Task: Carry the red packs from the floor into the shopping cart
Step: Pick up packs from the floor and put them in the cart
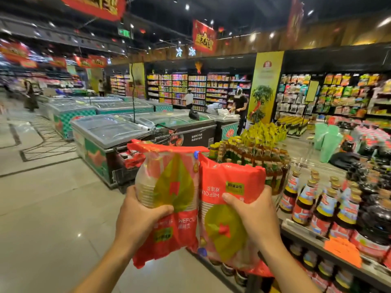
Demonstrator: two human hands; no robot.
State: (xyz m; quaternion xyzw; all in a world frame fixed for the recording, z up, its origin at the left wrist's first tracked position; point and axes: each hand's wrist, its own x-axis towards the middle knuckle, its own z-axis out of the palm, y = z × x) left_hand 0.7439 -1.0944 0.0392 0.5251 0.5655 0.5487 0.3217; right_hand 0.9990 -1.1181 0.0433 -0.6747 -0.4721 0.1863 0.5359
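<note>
Two red packs of stacked cups are held up side by side in front of me. My left hand (pixel 139 216) grips the left red pack (pixel 169 187) around its middle. My right hand (pixel 251 216) grips the right red pack (pixel 228 204), which is turned upside down. The two packs touch along their inner edges. Behind them stands the shopping cart (pixel 135 159), next to a freezer, with more red packs visible inside it. The cart is partly hidden by the packs.
Chest freezers (pixel 105 132) stand ahead on the left. A shelf of sauce bottles (pixel 330 208) runs along my right, with a round bottle display (pixel 254 157) beyond it. Tiled floor (pixel 53 208) lies on the left. People stand far back near the shelves.
</note>
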